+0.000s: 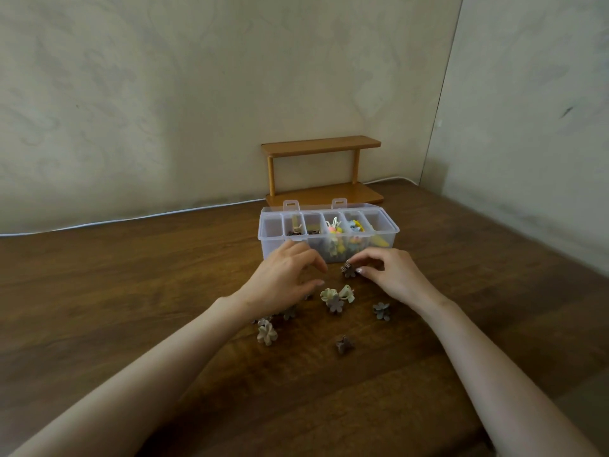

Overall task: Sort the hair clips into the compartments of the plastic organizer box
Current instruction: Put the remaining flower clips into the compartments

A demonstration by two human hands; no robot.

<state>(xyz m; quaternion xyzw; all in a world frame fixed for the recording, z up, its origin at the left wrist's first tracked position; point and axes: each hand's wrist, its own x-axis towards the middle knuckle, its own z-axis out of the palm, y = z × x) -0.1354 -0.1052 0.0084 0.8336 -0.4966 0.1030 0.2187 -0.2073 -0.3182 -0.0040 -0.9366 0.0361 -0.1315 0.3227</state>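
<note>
The box (329, 244), clear plastic with its lid thrown back, stands toward the far edge of the tabletop (131, 291), its long side facing the person. Its row of compartments runs left to right: the second and third from the left hold brownish clips, the fourth and fifth hold bright mixed ones, and something yellow lies in the rightmost. Just in front of the box, the right hand (390, 275) pinches a brown clip (349, 270) shaped like a flower, forefinger and thumb clamped on it at the tabletop or barely above it; I cannot tell which. The left hand (286, 278) hangs beside it, close to the box front, fingers (321, 266) loosely curled, thumb and forefinger apart with nothing visible between them. Nearer the person, loose clips are scattered on the wood: two cream clips (337, 294) touching each other, a taupe clip (336, 305) just against them, a grey clip (382, 311) off to the right, a beige clip (267, 334) and a dark clip (344, 344) closer to the near edge, and a few more half hidden under the left wrist. Behind the box a small wooden shelf (321, 145) stands against the wall, and a white cable (131, 218) runs along the far edge.
</note>
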